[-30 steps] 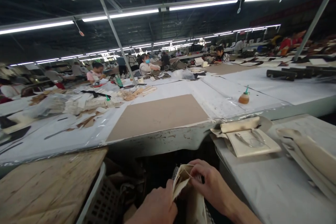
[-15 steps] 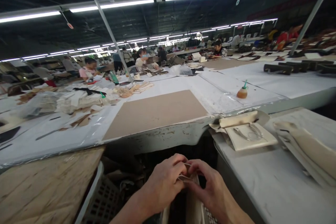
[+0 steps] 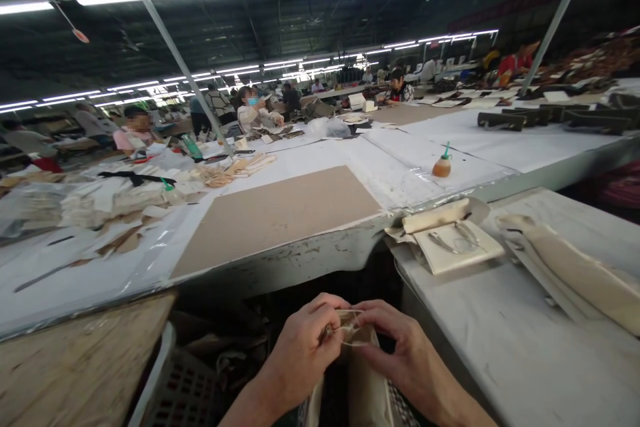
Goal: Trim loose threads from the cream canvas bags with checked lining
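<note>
Low in the middle of the view, both my hands meet over a cream fabric piece (image 3: 367, 387) that hangs down between them. My left hand (image 3: 300, 353) is closed, its fingertips pinching the top edge of the fabric and a thin thread. My right hand (image 3: 400, 353) is closed too, its fingers curled round the same top edge from the right. The two hands almost touch. The lower part of the fabric runs out of view at the bottom.
A brown cardboard sheet (image 3: 280, 213) lies on the long white table ahead, an orange glue bottle (image 3: 442, 165) to its right. Scissors rest on cream pieces (image 3: 455, 243) on the grey table at right, folded cream fabric (image 3: 565, 267) beyond. A wooden board (image 3: 75, 367) sits lower left. Other people work far back.
My left hand came up from the bottom edge to the fabric's top and now pinches it beside my right hand. The view has swung a little to the right.
</note>
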Tool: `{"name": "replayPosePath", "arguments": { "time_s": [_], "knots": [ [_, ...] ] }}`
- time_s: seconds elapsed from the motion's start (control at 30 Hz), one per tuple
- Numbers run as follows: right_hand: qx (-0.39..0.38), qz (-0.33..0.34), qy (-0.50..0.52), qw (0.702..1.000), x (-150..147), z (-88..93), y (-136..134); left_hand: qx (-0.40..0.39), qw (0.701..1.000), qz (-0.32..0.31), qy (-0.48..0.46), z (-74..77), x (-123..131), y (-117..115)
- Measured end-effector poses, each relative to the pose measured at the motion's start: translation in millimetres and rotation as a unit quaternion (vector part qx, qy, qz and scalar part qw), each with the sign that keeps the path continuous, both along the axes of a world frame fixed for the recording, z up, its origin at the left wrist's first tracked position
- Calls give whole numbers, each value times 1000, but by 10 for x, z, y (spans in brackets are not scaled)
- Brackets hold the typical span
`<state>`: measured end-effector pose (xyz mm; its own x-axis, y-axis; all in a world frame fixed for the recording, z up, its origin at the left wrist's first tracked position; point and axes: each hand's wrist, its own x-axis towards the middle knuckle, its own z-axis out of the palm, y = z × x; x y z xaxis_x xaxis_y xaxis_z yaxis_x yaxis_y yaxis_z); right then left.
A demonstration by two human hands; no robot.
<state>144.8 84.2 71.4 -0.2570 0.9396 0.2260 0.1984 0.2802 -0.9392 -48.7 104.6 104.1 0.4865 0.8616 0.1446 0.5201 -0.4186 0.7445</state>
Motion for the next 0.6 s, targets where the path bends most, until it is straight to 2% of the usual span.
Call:
{"name": "replayPosePath", "arguments": {
  "time_s": [0.17, 0.37, 0.5, 0.6],
  "knots": [
    [0, -39, 6, 999, -53, -78, -24, 1, 1000, 6, 8, -6, 5, -7],
    [47, -91, -67, 993, -80, -144, -54, 9, 1000, 2, 8, 2, 42, -33],
    [35, -81, -112, 990, -32, -126, -48, 16, 1000, -1, 10, 4, 67, -41],
    [12, -62, -91, 994, -2, -98, -33, 17, 1000, 2, 10, 3, 66, -55]
  ]
}}
